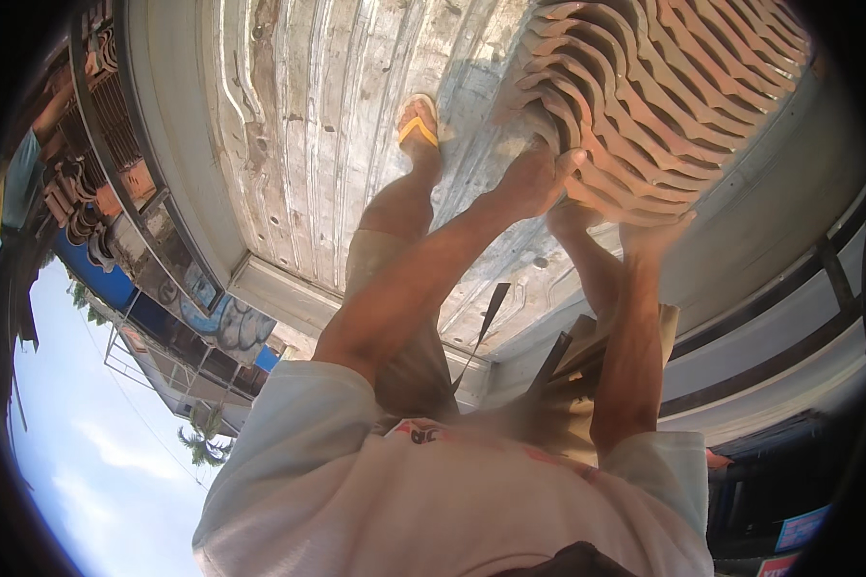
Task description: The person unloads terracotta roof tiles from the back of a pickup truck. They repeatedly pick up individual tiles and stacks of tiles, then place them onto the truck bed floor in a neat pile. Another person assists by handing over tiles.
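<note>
Wavy clay roof tiles (pixel 635 125) stand packed on edge in a tight row at the upper right. My left hand (pixel 546 178) grips the left end of the nearest tiles, its thumb over their edge and its other fingers partly hidden. At the row's near right corner, my right hand (pixel 656 234) is closed around the tile edge, with the palm side out of sight. Both arms reach forward from my body. How many tiles lie between the hands cannot be made out.
I stand on a worn ribbed metal truck bed (pixel 308 125), one foot in a yellow-strapped sandal (pixel 419 123). Low side walls (pixel 178 125) enclose it. Behind my legs lies a brownish ridged piece (pixel 573 385). More tiles (pixel 82 216) are stacked outside at left.
</note>
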Demonstrator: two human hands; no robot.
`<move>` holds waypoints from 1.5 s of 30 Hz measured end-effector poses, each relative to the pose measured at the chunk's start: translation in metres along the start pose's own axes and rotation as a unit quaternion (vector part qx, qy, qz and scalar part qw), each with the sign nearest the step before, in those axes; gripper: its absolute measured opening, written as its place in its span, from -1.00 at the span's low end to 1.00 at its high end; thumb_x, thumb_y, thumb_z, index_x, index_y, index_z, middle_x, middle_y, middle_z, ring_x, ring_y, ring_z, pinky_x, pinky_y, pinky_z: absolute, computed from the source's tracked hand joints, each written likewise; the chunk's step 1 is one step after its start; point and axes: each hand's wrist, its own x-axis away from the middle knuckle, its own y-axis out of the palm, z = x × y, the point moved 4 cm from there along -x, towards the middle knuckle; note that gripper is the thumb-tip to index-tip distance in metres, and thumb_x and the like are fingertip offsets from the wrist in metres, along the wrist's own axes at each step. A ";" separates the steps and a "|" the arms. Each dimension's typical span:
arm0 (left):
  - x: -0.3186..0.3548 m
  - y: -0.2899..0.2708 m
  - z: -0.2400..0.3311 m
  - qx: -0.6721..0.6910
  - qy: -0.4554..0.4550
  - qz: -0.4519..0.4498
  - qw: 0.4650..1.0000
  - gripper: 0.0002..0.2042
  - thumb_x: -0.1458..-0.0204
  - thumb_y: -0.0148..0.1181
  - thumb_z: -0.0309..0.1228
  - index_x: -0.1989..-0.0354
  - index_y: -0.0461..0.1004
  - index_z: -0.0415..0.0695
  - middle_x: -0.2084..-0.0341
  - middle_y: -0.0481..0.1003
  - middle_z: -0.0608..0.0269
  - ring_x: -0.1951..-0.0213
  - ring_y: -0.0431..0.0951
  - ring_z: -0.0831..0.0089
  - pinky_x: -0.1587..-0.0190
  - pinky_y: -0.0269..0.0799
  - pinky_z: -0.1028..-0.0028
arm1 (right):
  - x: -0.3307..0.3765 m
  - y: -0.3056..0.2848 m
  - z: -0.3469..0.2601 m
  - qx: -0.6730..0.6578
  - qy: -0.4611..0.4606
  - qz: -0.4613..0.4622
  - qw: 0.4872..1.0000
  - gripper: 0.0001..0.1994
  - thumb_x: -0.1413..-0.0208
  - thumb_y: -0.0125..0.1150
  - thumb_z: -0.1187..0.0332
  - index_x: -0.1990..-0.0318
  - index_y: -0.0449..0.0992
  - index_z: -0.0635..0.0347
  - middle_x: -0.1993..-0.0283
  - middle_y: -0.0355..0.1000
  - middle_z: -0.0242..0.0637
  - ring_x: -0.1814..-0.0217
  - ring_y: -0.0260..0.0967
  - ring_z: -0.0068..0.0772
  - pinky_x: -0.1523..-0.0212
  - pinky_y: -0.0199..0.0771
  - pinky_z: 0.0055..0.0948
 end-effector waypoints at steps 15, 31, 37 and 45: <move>0.008 -0.035 0.000 0.161 -0.067 -0.108 0.979 -0.27 -0.15 0.09 0.17 -0.24 0.28 -0.26 0.01 0.46 -0.07 0.06 0.51 0.25 -0.05 0.39 0.24 | 0.020 -0.007 -0.004 -0.033 0.075 -0.032 0.996 0.02 -0.11 -0.62 -0.53 -0.50 -0.25 0.11 -0.57 -0.34 -0.08 -0.60 -0.40 0.02 -0.53 -0.32 0.10; 0.317 -0.367 -0.130 0.409 -0.157 0.301 0.847 -0.43 -0.26 0.06 -0.06 -0.17 0.30 -0.39 0.02 0.50 -0.05 0.01 0.55 0.21 -0.03 0.50 0.30 | 0.238 0.006 -0.055 0.161 0.078 0.153 0.972 -0.09 -0.26 -0.17 -0.29 -0.41 -0.05 0.42 -0.43 0.00 0.22 -0.42 0.10 0.11 -0.34 0.21 -0.07; 0.363 -0.504 -0.142 0.290 -0.123 0.308 0.898 -0.47 -0.22 0.10 -0.05 0.01 0.45 -0.41 0.26 0.55 0.07 0.25 0.55 0.39 0.22 0.50 0.39 | 0.322 0.076 -0.001 0.503 0.087 0.030 0.860 -0.25 -0.24 0.05 -0.18 -0.34 0.19 0.27 -0.21 0.35 0.04 -0.13 0.41 0.03 -0.02 0.46 -0.13; 0.309 -0.704 -0.044 0.018 0.058 0.193 0.979 -0.35 -0.14 0.10 0.10 -0.17 0.42 -0.25 0.07 0.56 -0.10 0.03 0.56 0.16 -0.05 0.41 0.28 | 0.260 0.204 0.066 0.724 0.119 -0.013 0.679 -0.58 -0.24 0.11 0.00 0.12 0.45 0.25 0.25 0.39 -0.06 0.20 0.38 -0.21 0.30 0.36 -0.31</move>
